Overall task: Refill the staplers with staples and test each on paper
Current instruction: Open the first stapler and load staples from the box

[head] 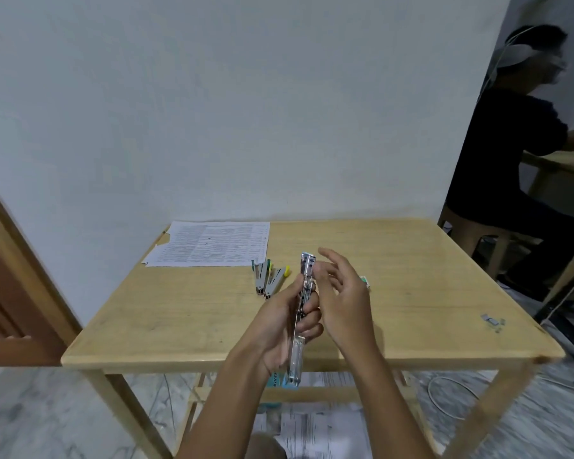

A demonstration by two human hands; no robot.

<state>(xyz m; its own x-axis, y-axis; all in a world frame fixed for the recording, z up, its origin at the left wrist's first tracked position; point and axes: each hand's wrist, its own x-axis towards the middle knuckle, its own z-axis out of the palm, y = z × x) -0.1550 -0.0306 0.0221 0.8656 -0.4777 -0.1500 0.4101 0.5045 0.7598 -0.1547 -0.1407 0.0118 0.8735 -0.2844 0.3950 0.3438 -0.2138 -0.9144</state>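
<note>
While our left hand (279, 326) grips the opened stapler (300, 313) — refilling
Our right hand (342, 293) hovers spread, empty (staples unseen); a loose hold could tip it.

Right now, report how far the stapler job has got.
Done: nothing provable; two staplers lie beside the printed paper. In hand: left hand grips an opened stapler, right hand open beside it. Left: closing it and testing on paper; loose staples wait near the table edge.

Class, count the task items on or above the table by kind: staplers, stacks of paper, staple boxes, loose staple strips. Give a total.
Staplers: 3, one held, two lying
Stacks of paper: 1
Staple boxes: 1
Loose staple strips: 1
Total: 6
</note>
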